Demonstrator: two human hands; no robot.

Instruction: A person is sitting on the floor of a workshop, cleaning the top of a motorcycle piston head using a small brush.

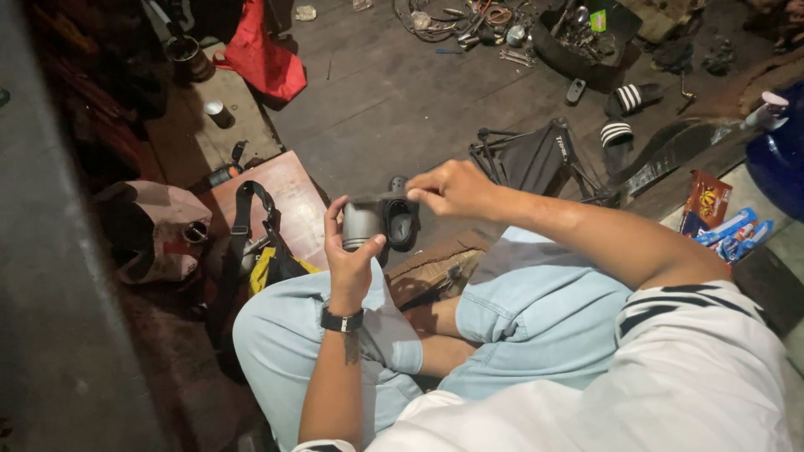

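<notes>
My left hand (350, 255), with a black watch on the wrist, grips a grey metal cylinder-shaped part (362, 224) that has a dark oval opening (402, 226) on its right side. My right hand (452, 188) pinches a dark strip (381, 198) that lies across the top of that part. Both hands are held above my knees, over light blue shorts (536, 310). I sit cross-legged on a dark floor.
A wooden board (285, 188) with a black strap lies left of the hands. A folded black frame (536, 159) sits beyond them. A red bag (264, 54), a tray of tools (586, 33), striped sandals (624, 113), snack packets (720, 222) and a bag (159, 226) lie around.
</notes>
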